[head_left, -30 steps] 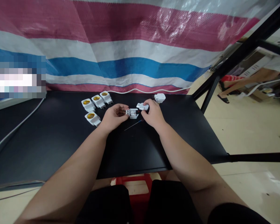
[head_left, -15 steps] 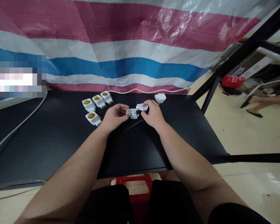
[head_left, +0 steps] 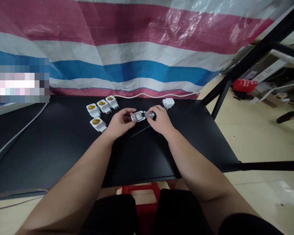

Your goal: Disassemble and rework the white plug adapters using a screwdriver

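My left hand grips a white plug-in lamp socket housing, whose hollow inside with metal parts faces up. Its fingers close on the housing's left end. In my right hand, thumb and fingers pinch a white cover piece close against the housing's right end. Whether the two pieces touch, I cannot tell. Just below them on the black table lies a thin screwdriver with a dark blue handle, partly under my right hand.
Several white lamp sockets with gold-coloured threads stand left of my hands. Another white plug unit lies at the back right. A white cable runs along the back edge, below a striped plastic sheet. A black metal frame rises at right.
The housing has tipped in my left hand, showing more of its inside. My right hand has turned the cover piece and lowered it slightly. At far right, a person's leg has moved rightward.
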Demonstrator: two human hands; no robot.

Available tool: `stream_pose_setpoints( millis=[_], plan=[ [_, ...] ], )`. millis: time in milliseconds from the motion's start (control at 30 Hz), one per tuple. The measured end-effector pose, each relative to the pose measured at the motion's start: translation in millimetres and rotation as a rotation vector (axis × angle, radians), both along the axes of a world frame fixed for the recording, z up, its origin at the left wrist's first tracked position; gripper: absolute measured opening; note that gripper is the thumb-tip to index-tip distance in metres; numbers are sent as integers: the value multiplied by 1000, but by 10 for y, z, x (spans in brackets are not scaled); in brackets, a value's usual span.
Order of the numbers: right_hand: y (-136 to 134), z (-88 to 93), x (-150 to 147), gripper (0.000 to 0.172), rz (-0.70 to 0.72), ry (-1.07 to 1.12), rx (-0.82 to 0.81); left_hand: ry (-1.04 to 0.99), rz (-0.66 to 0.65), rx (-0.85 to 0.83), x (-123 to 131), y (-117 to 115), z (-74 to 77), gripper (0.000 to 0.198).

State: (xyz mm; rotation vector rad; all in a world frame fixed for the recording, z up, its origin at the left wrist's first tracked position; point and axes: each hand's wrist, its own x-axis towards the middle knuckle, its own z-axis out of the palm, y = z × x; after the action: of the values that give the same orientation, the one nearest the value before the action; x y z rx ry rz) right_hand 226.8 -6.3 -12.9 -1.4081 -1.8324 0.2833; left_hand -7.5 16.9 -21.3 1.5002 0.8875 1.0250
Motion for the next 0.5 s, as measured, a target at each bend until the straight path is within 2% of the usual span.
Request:
stream_pose_setpoints(
  millis=[200,333,500],
  plan=[
    [-57,92,-55,33,295,184,7,-43,-67,-50,12,-28,12,70],
    [-42,64,-57,29,324,223,1,-72,-73,-103,28,-63,60,64],
    [-55,119,-34,23,323,136,7,-116,-117,-194,35,-87,130,58]
  ],
)
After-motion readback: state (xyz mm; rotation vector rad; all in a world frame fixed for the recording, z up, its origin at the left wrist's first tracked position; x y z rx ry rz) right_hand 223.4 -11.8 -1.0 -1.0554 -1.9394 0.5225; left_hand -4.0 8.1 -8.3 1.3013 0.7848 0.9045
